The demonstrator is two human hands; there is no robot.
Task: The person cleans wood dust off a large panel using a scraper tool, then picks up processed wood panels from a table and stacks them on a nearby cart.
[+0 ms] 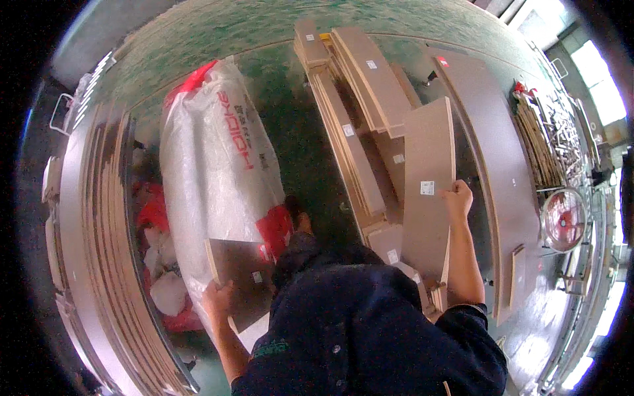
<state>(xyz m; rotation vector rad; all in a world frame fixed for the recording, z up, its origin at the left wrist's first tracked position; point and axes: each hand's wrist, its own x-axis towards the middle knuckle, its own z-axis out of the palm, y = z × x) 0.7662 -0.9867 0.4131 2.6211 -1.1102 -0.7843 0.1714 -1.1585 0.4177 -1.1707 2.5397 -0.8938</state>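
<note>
My left hand [216,300] is closed round the edge of a short brown board [241,274] with a white label, beside a bundle in white plastic wrap [205,152]. On the other side, my right hand [457,200] grips the right edge of a longer brown panel [429,148], fingertips on its face near a white label. That panel lies tilted over stacks of narrow brown boards [360,171]. Its lower end passes close to my right forearm.
Long boards are stacked at the left [99,251]. A long brown panel [495,132] extends at the right, with a round floor fan [563,220] and a pile of strips [538,142] beyond. Red and white wrapping [165,294] lies left of the bundle, above green flooring [264,26].
</note>
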